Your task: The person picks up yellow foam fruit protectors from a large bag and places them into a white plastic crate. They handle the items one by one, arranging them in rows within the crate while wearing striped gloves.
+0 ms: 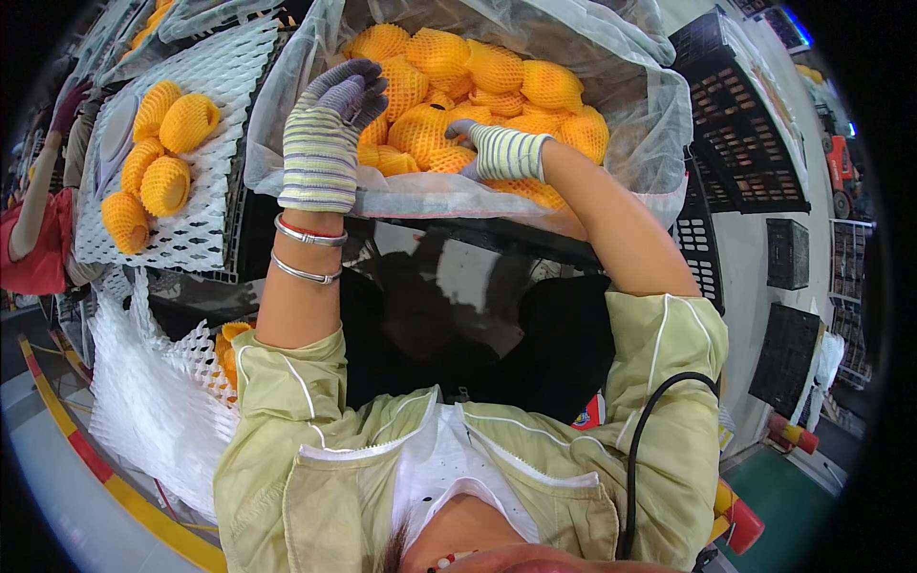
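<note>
Several orange foam-net sleeves [494, 66], rounded as if around fruit, fill a crate lined with translucent white sheeting [430, 204]. My left hand [331, 132], in a striped knit glove with grey fingers, is raised over the crate's left side, palm inward and fingers slightly curled; nothing shows in it. My right hand [501, 149], gloved alike, reaches in from the right, its thumb beside a netted piece with a dark spot [420, 132]. Its other fingers are partly hidden among the pieces, so its grip cannot be made out. Left of the crate, more netted pieces [166, 186] lie on white foam netting [204, 172].
Black plastic crates [745, 136] stand at the right. White foam netting [154, 394] hangs at the lower left, near a red-and-yellow rail [89, 455]. A person in a red garment [36, 243] is at the far left.
</note>
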Action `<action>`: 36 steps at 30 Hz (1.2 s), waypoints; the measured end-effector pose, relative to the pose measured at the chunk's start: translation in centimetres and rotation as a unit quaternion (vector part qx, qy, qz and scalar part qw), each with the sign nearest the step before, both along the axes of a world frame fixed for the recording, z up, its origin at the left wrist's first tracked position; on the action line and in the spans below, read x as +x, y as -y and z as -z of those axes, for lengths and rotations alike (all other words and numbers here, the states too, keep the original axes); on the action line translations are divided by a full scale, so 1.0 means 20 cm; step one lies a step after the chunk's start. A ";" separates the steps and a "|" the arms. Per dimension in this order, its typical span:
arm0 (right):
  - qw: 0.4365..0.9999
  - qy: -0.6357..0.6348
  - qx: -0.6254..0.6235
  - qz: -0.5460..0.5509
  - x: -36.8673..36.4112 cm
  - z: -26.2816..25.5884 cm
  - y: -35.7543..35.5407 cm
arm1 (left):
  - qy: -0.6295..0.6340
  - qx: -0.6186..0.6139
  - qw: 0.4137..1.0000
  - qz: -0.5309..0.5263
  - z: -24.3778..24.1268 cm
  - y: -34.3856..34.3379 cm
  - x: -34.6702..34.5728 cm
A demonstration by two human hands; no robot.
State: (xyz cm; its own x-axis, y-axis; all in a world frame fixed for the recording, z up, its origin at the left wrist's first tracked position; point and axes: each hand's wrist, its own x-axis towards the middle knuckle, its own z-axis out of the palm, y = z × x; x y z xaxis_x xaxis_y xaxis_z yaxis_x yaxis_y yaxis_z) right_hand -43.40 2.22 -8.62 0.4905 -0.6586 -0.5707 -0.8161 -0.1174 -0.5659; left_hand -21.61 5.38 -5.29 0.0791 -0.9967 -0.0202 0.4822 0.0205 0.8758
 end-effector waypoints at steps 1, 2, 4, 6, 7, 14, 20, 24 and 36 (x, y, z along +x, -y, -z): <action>1.000 -0.003 0.007 -0.007 0.01 0.00 0.01 | -0.008 0.004 1.000 0.003 0.00 0.00 0.01; 1.000 -0.006 0.014 -0.013 0.01 0.00 0.01 | -0.015 0.008 1.000 0.007 0.01 0.01 0.02; 0.999 -0.012 0.035 -0.038 0.01 -0.04 0.03 | -0.022 0.009 1.000 0.012 0.00 0.01 0.01; 0.987 -0.078 -0.063 -0.127 0.02 -0.09 0.00 | -0.015 0.004 1.000 0.010 -0.01 -0.01 -0.01; 0.973 -0.110 -0.111 -0.172 0.01 -0.11 -0.02 | -0.018 0.004 1.000 0.013 0.00 0.00 -0.01; 0.992 -0.032 -0.066 -0.098 -0.01 -0.13 0.04 | -0.037 0.008 0.999 0.023 0.04 0.02 0.01; 0.892 0.426 0.001 0.149 -0.11 -0.23 0.11 | 0.038 -0.033 0.998 0.045 0.00 -0.04 0.00; 0.817 0.533 0.095 0.199 -0.08 -0.25 0.05 | 0.060 -0.004 0.994 0.092 -0.07 -0.09 -0.08; 0.769 0.592 0.131 0.199 -0.03 -0.29 -0.01 | 0.029 -0.002 0.991 0.134 -0.07 -0.09 -0.12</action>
State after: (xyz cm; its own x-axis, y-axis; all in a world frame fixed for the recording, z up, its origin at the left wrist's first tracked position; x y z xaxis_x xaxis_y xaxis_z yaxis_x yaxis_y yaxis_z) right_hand -44.00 2.44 -2.73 0.5575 -0.8300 -0.0175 0.3494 0.2537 -0.9020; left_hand -23.94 7.21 -3.92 -0.1865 -0.9823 -0.0199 0.4204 -0.0980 0.9020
